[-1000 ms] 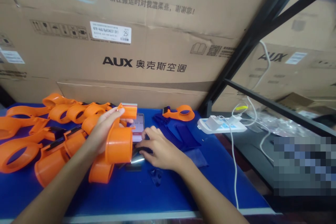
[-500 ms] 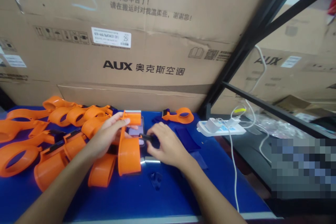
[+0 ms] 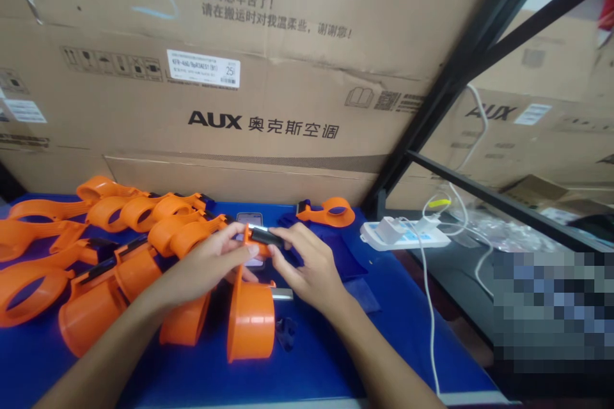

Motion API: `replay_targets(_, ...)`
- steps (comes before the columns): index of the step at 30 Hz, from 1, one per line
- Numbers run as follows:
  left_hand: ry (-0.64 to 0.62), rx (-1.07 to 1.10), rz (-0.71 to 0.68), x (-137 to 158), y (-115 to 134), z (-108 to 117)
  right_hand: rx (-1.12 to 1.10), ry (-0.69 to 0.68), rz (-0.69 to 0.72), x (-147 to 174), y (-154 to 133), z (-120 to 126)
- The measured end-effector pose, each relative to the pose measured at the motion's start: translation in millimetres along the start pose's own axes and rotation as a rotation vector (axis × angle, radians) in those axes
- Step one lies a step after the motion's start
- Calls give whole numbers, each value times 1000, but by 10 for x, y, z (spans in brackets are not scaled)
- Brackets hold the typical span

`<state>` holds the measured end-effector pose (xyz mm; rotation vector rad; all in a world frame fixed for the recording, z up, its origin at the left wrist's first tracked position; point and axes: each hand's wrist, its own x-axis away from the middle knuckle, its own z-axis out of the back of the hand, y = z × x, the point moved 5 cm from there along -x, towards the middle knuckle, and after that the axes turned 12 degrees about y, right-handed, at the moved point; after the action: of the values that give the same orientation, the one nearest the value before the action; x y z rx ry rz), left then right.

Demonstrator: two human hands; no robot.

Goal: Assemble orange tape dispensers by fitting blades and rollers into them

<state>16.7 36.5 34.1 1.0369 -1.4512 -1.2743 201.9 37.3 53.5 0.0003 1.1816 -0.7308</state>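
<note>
Orange tape dispenser (image 3: 252, 326), ring end toward the wearer, is held over a blue tabletop (image 3: 307, 380); the left hand (image 3: 215, 265) pinches its upper end between thumb and fingers, while the right hand's thumb and fingers pinch a black strip (image 3: 267, 238) along the toothed edge there; a phone (image 3: 250, 218) lies partly hidden behind the hands; more orange dispensers (image 3: 91, 323) crowd the left side, and a white power strip (image 3: 407, 236) sits at right; a large cardboard box (image 3: 268, 89) stands behind.
</note>
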Motion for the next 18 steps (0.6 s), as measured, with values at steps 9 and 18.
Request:
replay_targets(9, 15, 0, 21, 17, 15, -24, -62, -7, 4, 21, -3, -23)
replay_targets(18, 66, 172, 83, 17, 23, -3, -135, -7, -107, 16, 30, 16)
